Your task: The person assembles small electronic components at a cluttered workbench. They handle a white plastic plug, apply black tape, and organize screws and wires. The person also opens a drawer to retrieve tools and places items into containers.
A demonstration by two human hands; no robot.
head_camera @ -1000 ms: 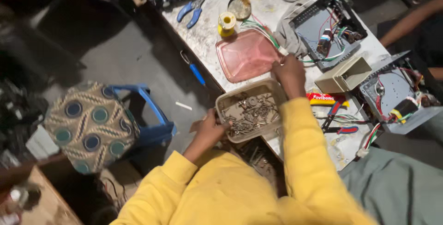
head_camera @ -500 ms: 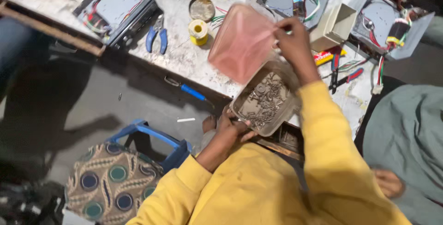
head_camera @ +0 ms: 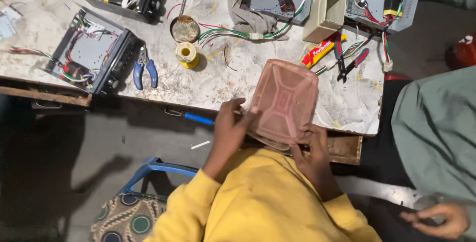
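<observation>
Change since the earlier pictures: the pink translucent lid [head_camera: 284,100], half a second ago lifted and tilted above the tan tray of small parts, now lies flat over that tray, hiding its contents; only a sliver of the tray rim [head_camera: 270,143] shows below it. The view has also swung, so the bench now fills the top of the picture.

Item 1. Pink lid on tray, at the front edge of the bench, toward its right corner, partly overhanging toward the person in yellow sleeves.

Item 2. Left hand [head_camera: 229,128]: fingers curled around the lid's left edge, fingertips pressing on top, holding lid and tray together.

Item 3. Right hand [head_camera: 311,145]: fingers closed on the lower right corner of the lid, thumb on top.

Item 4. Handling note (judgement): seating looks best done by pressing one corner at a time, supporting the tray from beneath, since it hangs off the bench edge and a tilt could spill loose parts. The thin plastic will likely flex, so even pressure along the rim suits it.

Item 5. Surroundings: blue-handled pliers [head_camera: 144,71] and yellow solder spool [head_camera: 187,54] left of centre; round tin [head_camera: 184,28] behind the spool; open metal chassis [head_camera: 91,53] near the left edge; red-handled cutters [head_camera: 347,61] toward the right edge; blue screwdriver [head_camera: 196,118] below the front edge.

Item 6. Another person's hand [head_camera: 439,219], bottom right, apart from the work.
</observation>
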